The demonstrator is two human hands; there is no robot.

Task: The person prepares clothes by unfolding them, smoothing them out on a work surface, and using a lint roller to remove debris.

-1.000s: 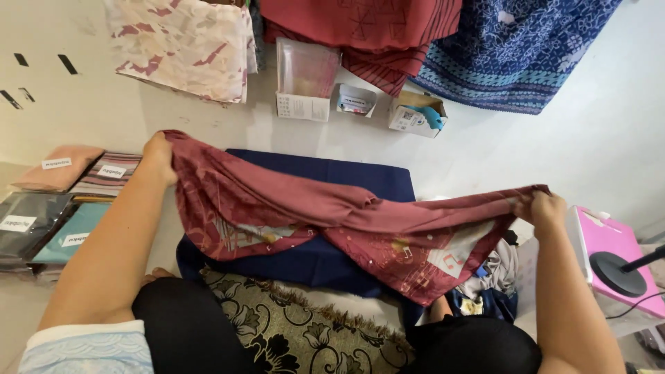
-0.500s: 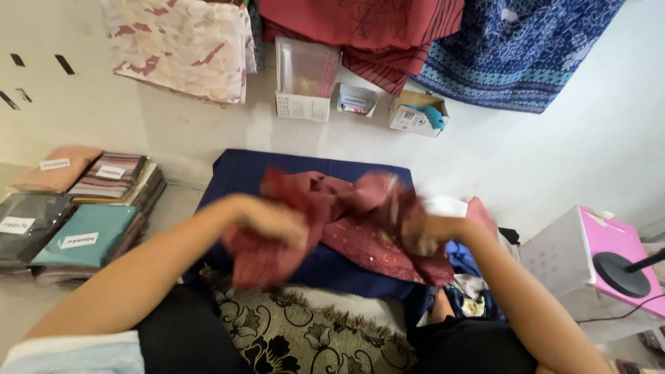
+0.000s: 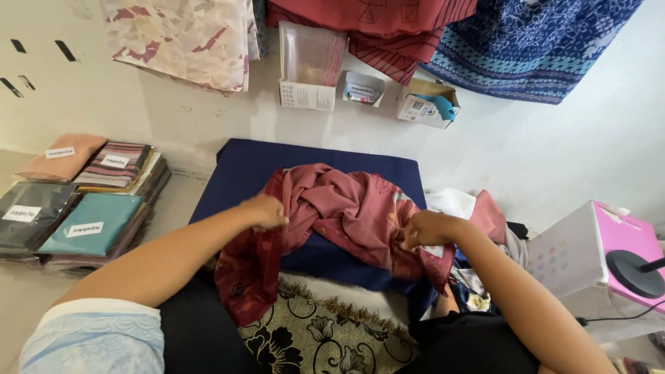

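While the person is sitting on the floor, both hands are bunching up a dark red cloth (image 3: 346,208) over a dark blue pad (image 3: 249,166). The left hand (image 3: 267,211) is keeping a clenched grip on the cloth's left side, and the right hand (image 3: 426,228) is grasping its right side. One end is hanging down onto a black and cream flowered rug (image 3: 312,339). Folded cloths in clear bags (image 3: 76,201) are lying at the left, and a pink and white box (image 3: 596,256) is sitting at the right.
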